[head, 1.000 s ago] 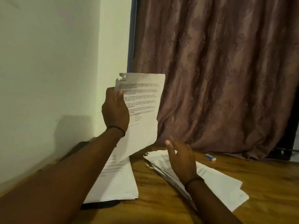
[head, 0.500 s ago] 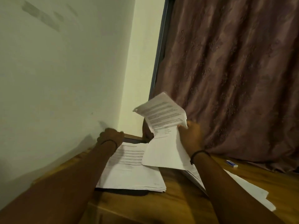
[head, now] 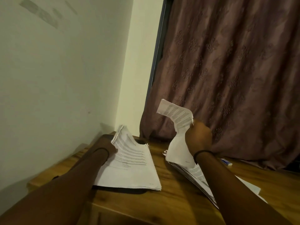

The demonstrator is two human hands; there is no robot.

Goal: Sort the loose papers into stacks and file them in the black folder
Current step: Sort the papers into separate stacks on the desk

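Print is running across the sheet (head: pixel 177 120) in fine lines too small to read. The right hand (head: pixel 198 137) is clenching it at centre right, its long axis upright and its top curling left. The stack (head: pixel 131 168) is lying lengthwise inside the black folder (head: pixel 120 190) at lower centre, its far corner lifting beside the left hand (head: pixel 108 146), whose grip cannot be told. Loose papers (head: pixel 197 173) are lying under the right forearm.
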